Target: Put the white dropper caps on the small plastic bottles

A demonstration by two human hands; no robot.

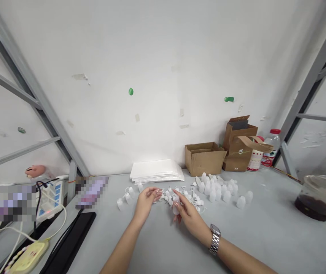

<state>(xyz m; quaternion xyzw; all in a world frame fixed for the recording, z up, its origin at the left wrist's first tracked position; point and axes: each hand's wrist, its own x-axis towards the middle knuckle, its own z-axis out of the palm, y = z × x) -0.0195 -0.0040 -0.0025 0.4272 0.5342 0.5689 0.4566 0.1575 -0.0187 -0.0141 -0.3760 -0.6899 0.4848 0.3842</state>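
In the head view, my right hand (pixel 190 217) has its fingers wrapped round a small translucent white cup-shaped piece (pixel 175 207). My left hand (pixel 147 201) is closed in a pinch at the near left of a pile of small white plastic parts (pixel 193 198). A tiny white part seems to be at its fingertips, too small to make out. Several frosted white pieces (pixel 212 194) like the held one stand in a cluster to the right of the pile. On the left, a few white pieces with small loops (pixel 128 198) stand on the grey table (pixel 157 247).
Behind the pile lie stacked white sheets (pixel 157 171). An open cardboard box (pixel 205 160), a brown paper bag (pixel 238 152) and a red-capped bottle (pixel 274 146) stand along the wall. A dark drink cup (pixel 317 201) is at right. Leftward are a power strip (pixel 50 201), cables and a black bar-shaped object (pixel 70 243).
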